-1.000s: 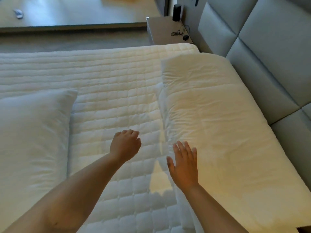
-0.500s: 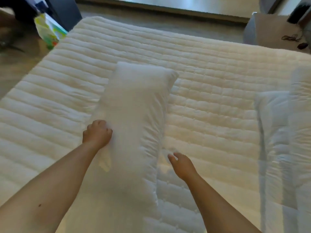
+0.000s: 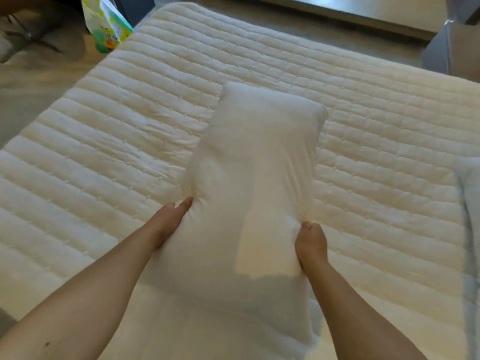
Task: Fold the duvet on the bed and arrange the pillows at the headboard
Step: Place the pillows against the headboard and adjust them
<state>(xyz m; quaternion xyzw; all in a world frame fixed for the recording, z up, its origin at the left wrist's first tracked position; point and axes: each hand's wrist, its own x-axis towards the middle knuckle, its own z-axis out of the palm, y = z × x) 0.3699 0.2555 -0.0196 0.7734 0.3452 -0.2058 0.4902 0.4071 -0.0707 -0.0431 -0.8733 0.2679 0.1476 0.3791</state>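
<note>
2 hands grip the pillow [image 3: 255, 183] lying mid-bed [image 3: 130, 141]: left hand [image 3: 166, 224] and right hand [image 3: 310, 244] pinch its sides. I judge pillow-arranging underway; next I lift toward the headboard, unseen.

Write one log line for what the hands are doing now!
left hand: grips pillow | right hand: grips pillow | pillow: on bed

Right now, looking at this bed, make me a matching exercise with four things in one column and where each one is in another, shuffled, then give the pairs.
Things
1. long white pillow
2. left hand
3. right hand
4. green and yellow printed bag

Places
A. gripping the pillow's right edge
B. on the floor beyond the bed's far left corner
C. lying on the white quilted mattress pad
D. gripping the pillow's left edge

Pairs: 1-C, 2-D, 3-A, 4-B
</note>
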